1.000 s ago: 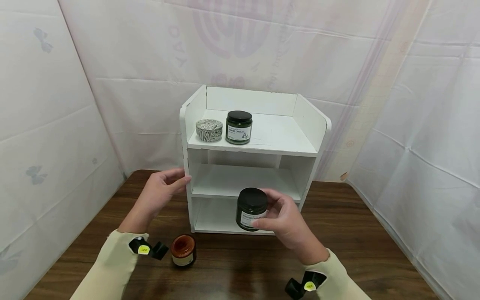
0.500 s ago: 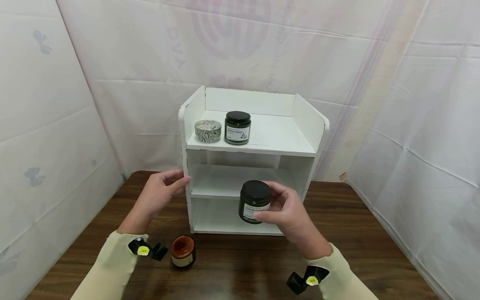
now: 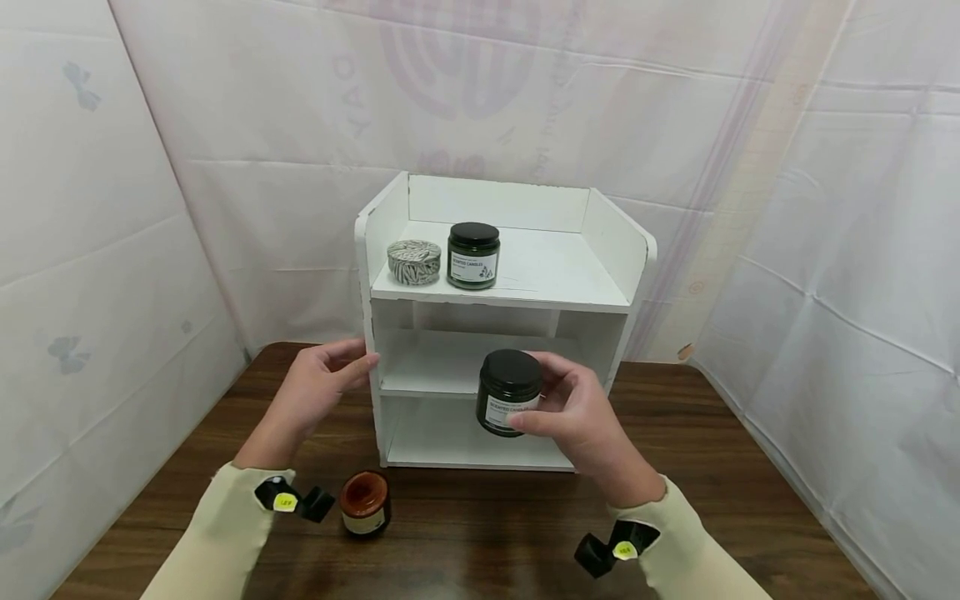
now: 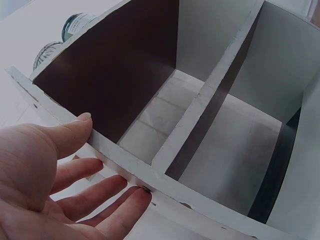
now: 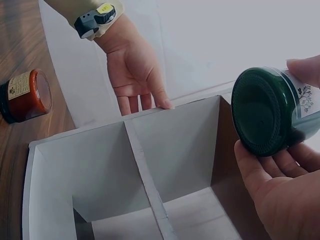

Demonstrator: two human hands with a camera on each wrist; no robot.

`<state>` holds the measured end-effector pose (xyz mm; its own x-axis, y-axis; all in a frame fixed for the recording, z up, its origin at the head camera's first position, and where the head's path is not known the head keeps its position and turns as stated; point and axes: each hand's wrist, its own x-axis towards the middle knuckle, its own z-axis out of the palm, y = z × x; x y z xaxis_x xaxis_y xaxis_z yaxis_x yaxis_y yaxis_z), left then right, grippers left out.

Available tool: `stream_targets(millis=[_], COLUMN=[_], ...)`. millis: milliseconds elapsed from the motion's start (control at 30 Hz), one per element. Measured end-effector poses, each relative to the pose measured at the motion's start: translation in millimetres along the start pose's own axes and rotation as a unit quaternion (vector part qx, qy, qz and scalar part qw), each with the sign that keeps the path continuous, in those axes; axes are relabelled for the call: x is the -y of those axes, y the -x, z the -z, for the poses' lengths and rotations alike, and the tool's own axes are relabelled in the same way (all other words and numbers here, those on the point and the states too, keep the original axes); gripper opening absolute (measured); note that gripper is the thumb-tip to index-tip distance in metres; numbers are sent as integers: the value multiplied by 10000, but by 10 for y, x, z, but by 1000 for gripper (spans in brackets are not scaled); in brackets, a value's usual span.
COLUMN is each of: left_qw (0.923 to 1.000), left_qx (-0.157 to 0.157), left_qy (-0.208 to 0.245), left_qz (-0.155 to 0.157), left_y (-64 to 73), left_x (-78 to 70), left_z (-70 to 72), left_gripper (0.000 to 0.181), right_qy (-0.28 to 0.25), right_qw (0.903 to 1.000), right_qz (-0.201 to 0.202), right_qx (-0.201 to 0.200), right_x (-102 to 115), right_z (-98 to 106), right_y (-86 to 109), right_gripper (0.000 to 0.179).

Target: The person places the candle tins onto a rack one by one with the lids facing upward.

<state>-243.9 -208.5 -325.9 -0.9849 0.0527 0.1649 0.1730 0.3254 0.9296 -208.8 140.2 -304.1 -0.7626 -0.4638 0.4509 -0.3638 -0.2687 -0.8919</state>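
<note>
A dark green glass candle jar (image 3: 510,392) with a black lid and a "scented candles" label is upright in my right hand (image 3: 581,412). My fingers and thumb grip its side, in front of the white shelf unit's (image 3: 431,389) lower levels. The right wrist view shows the jar's base (image 5: 260,112). With fingers fairly straight, my left hand (image 3: 318,379) touches the unit's left side panel, thumb at the front edge and fingertips against the outer face (image 4: 90,197). A similar green candle jar (image 3: 473,257) and a round zebra-patterned tin (image 3: 414,262) stand on the top level.
An amber-topped candle jar (image 3: 364,502) with a cream label stands on the dark wooden table (image 3: 450,542), left of centre before the unit. White cloth (image 3: 285,208) hangs behind and at both sides.
My right hand has raised the candle jar slightly, from before the bottom level to around the middle shelf's edge. My left hand stays at the side panel.
</note>
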Motion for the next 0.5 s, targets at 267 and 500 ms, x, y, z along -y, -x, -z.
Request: stream_targets(millis=[267,500], left_qw=[10000,10000], left_qx=[9,-5], left_qy=[58,39], left_qz=[-39,-27], left_y=[-11,-2], left_x=[22,10], left_z=[-2,3], left_gripper=[66,68], right_qy=[110,95], right_qw=[9999,9997], right_qz=[6,138], right_qx=[-64,-168], right_x=[48,89], right_z=[25,34], right_y=[-51,-94], right_gripper=[55,55])
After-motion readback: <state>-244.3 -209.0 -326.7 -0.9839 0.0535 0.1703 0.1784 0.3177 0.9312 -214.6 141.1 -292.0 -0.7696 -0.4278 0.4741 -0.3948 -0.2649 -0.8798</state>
